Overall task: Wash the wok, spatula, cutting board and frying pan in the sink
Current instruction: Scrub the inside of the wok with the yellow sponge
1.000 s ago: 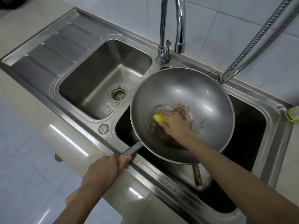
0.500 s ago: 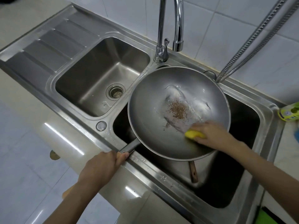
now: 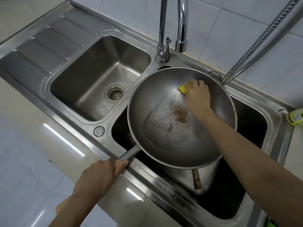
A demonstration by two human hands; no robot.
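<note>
A large steel wok [image 3: 147,102] sits tilted over the right basin of a double sink [image 3: 105,123]. Soapy film and a patch of brown residue [image 3: 180,112] cover its bottom. My left hand [image 3: 98,176] grips the wok's dark handle [image 3: 129,154] at the sink's front edge. My right hand [image 3: 198,97] holds a yellow sponge [image 3: 184,88] against the wok's far inner wall. A wooden handle [image 3: 196,179] pokes out beneath the wok in the right basin; what it belongs to is hidden.
The left basin [image 3: 91,82] has a drain strainer [image 3: 115,93]. A chrome faucet [image 3: 181,30] stands behind the wok, and a flexible metal hose [image 3: 262,40] runs to the upper right. A yellow-green bottle [image 3: 295,117] lies at the right edge. A ribbed drainboard [image 3: 45,45] fills the far left.
My right hand has swept the sponge from the wok's bottom, round the near right side, up to the far wall. My left hand keeps its grip on the handle.
</note>
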